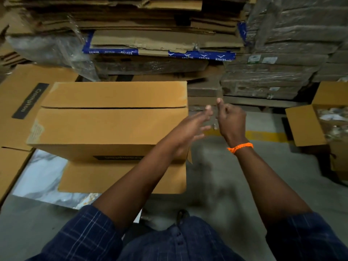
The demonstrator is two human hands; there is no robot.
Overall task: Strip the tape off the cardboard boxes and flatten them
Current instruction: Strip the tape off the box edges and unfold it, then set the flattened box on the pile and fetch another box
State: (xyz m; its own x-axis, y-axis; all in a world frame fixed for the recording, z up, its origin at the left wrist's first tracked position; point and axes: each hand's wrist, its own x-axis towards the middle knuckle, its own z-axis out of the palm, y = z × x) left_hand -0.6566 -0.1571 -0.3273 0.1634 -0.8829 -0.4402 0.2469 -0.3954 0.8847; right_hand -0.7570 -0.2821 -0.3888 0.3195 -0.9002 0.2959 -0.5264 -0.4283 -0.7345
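Head view: one closed box [111,125] on flat cardboard [122,178], left of centre. Your two hands are raised just right of it. Left hand [190,129]: fingers straight. Right hand [230,119]: fingers curled, can't tell what it grips. One open box [305,127] far right.

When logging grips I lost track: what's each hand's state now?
Left hand: open, fingers straight.
Right hand: fingers curled; any hold cannot be told.

A marble-patterned sheet [43,178] is lying on the grey concrete floor [226,185], a yellow painted line [263,136] is running across that floor, and plastic-wrapped grey bundles [291,34] are sitting stacked at the right rear.
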